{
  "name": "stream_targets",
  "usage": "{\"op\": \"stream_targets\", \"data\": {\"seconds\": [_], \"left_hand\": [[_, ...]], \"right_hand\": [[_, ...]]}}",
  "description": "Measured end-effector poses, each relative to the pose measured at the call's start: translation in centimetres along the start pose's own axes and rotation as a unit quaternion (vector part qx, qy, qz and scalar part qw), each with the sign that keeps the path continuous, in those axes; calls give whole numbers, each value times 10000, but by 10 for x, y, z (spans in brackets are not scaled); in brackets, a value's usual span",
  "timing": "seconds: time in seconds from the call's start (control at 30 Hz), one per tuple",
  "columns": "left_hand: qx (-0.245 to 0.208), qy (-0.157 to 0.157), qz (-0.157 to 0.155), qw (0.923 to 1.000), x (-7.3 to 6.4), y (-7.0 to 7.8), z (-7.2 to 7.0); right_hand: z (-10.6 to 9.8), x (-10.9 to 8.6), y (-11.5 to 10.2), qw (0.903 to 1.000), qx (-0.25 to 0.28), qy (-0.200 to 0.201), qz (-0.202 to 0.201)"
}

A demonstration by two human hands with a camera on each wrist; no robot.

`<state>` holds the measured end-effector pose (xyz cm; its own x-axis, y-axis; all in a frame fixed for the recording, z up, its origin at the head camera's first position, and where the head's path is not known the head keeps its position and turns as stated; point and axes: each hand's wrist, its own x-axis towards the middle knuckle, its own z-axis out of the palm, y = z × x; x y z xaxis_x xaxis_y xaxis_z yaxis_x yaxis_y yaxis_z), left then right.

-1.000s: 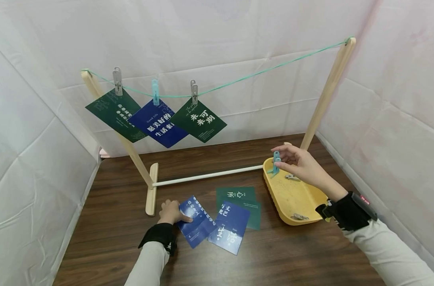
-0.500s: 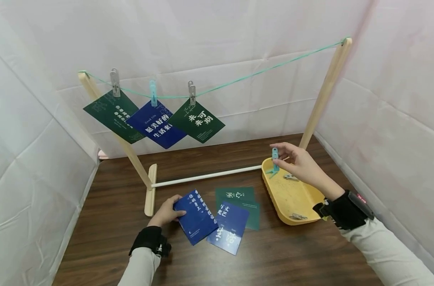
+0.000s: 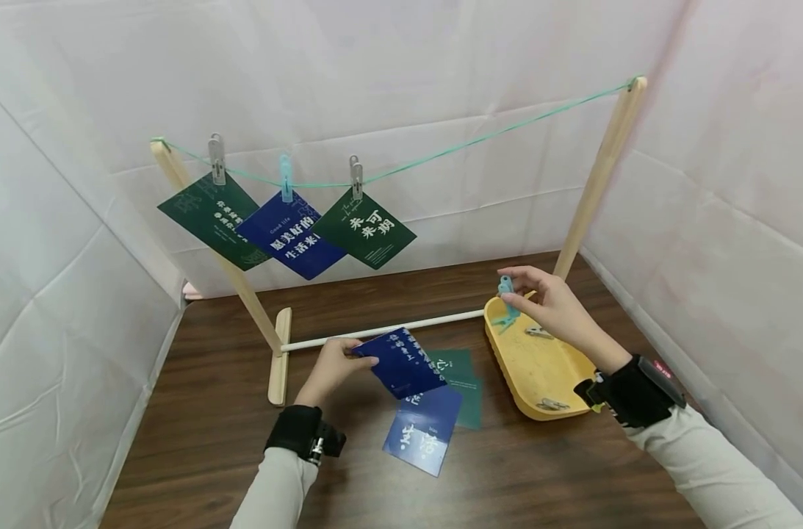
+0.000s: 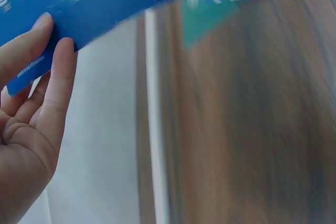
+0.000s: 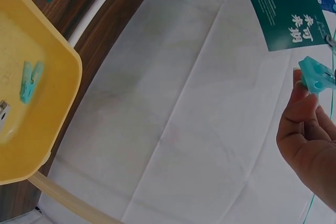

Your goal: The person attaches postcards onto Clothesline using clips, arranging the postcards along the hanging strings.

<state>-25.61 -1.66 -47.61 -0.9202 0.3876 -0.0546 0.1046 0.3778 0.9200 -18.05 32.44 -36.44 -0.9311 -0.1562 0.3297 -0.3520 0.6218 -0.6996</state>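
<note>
My left hand point(image 3: 331, 367) pinches a blue printed card point(image 3: 401, 364) by its left corner, holding it tilted above the table. In the left wrist view the thumb lies on the face of that card point(image 4: 100, 3) and the other fingers behind it. Over the far left corner of the yellow tray, my right hand point(image 3: 549, 305) pinches a light blue clothespin point(image 3: 506, 285) between thumb and fingertips; the right wrist view shows the same clothespin point(image 5: 315, 75) close up. Below the held card lie another blue card point(image 3: 424, 433) and green cards point(image 3: 469, 404) that overlap.
A green cord point(image 3: 480, 139) runs between two wooden posts point(image 3: 602, 176). Three cards hang from it by clothespins, the rightmost a green card point(image 3: 368, 228). The yellow tray point(image 3: 516, 393) holds a teal clothespin point(image 3: 505, 322) and grey clothespins point(image 3: 552, 404). A white rod point(image 3: 441, 320) joins the posts low down.
My left hand has lifted the blue card off the table and carried it up and to the right. The right hand stays near the tray; its clothespin has tilted slightly.
</note>
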Motion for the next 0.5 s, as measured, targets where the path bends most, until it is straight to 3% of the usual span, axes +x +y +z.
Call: {"op": "stream_targets", "data": {"seconds": [0.13,0.27,0.5], "left_hand": [[-370,40,58,9993,6,16,8],[-811,487,27,9955,13,33,16],[-1697,1370,340,9753,27,66,33]], "right_hand": [[0,-2,2,10000,-24,39,68],[-3,-1,2,9999,32,11,112],[-10,14,-6,9979,593,-119,247]]}}
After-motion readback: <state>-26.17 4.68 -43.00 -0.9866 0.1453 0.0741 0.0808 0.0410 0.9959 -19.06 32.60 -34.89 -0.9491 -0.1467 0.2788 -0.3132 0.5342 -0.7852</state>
